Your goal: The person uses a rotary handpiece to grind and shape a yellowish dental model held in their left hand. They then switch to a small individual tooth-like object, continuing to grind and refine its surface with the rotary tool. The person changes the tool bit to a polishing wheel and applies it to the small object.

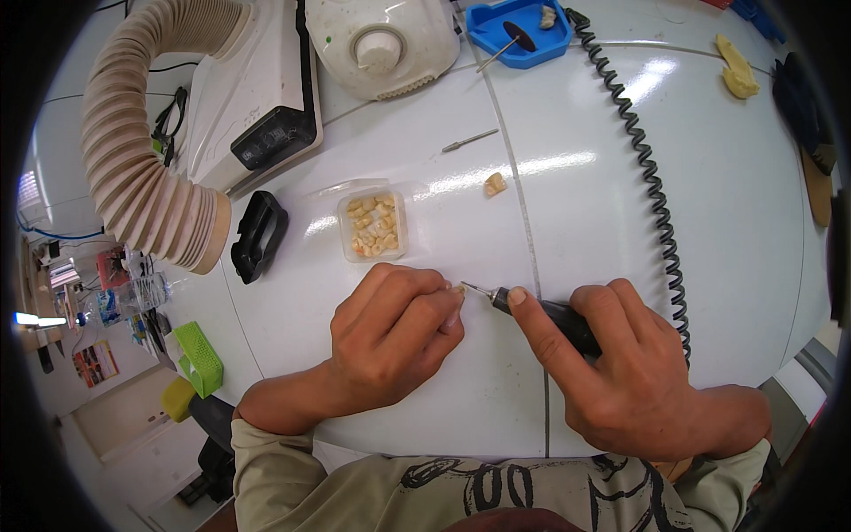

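Note:
My left hand (pixel 394 330) is closed in a pinch on a small tooth-coloured piece (pixel 460 290), mostly hidden by the fingertips. In my right hand (pixel 625 372) lies a black rotary handpiece (pixel 563 321), my index finger stretched along its front. Its thin metal bur (pixel 479 290) points left, with the tip close to the held piece; whether they touch I cannot tell. Beyond my left hand stands an open clear plastic box (pixel 345 238) with several tooth-coloured pieces (pixel 374 232) inside. Another such piece (pixel 495 183) lies on the white table, and a loose bur (pixel 470 140) lies farther back.
A ribbed suction hose (pixel 133 151) arches over the left side. Beside the box sits a black tray (pixel 260 238). At the back are a cream machine (pixel 381 62) and a blue tray (pixel 542 55) with a cutting disc. A coiled black cord (pixel 651 177) runs along the right.

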Tool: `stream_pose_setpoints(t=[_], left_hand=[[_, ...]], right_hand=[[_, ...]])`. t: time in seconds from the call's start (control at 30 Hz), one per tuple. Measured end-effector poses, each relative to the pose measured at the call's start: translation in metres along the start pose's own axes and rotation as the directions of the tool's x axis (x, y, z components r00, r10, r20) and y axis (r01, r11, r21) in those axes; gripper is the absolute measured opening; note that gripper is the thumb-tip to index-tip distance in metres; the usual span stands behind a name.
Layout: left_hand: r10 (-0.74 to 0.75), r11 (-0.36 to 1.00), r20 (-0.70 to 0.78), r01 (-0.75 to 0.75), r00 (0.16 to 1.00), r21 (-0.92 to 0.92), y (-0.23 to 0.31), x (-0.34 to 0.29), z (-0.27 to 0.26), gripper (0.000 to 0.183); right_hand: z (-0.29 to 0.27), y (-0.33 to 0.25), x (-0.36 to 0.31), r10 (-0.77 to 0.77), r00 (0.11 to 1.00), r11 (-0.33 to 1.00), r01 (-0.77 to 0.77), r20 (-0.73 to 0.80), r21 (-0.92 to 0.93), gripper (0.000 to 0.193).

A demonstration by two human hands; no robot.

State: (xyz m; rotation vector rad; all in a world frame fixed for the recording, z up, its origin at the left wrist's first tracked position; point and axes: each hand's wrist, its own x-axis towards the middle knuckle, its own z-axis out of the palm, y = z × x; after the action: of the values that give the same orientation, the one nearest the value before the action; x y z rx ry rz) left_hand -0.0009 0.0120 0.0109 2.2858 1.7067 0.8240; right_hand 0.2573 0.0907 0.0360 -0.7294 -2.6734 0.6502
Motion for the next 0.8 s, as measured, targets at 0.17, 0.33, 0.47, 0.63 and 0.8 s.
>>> stream_pose_setpoints(t=[0.17, 0.33, 0.47, 0.63, 0.8], left_hand=[[-0.002, 1.0, 0.002, 0.002, 1.0, -0.002, 0.0002, 0.0001, -0.0006, 0.034], [0.001, 1.0, 0.0, -0.001, 1.0, -0.001, -0.0002, 0.0001, -0.0004, 0.034], [-0.002, 1.0, 0.001, 0.002, 1.0, -0.002, -0.0001, 0.0003, -0.0004, 0.034], [-0.002, 1.0, 0.001, 0.002, 1.0, 0.002, 0.0001, 0.0001, -0.0003, 0.034], [0.002, 1.0, 0.002, -0.002, 1.0, 0.0, -0.0001, 0.0002, -0.0007, 0.034]], right_hand=[[0.0, 0.0001, 0.0002, -0.002, 1.0, 1.0, 0.002, -0.002, 0.004, 0.066], [0.0005, 0.0003, 0.0, -0.001, 1.0, 1.0, 0.001, -0.003, 0.003, 0.066], [0.0002, 0.0002, 0.0002, 0.0, 1.0, 1.0, 0.0, -0.001, 0.001, 0.066], [0.0004, 0.0005, 0.0001, -0.003, 1.0, 1.0, 0.003, -0.001, -0.004, 0.066], [0.0003, 0.0003, -0.0001, -0.002, 1.0, 1.0, 0.002, 0.002, -0.004, 0.066]])
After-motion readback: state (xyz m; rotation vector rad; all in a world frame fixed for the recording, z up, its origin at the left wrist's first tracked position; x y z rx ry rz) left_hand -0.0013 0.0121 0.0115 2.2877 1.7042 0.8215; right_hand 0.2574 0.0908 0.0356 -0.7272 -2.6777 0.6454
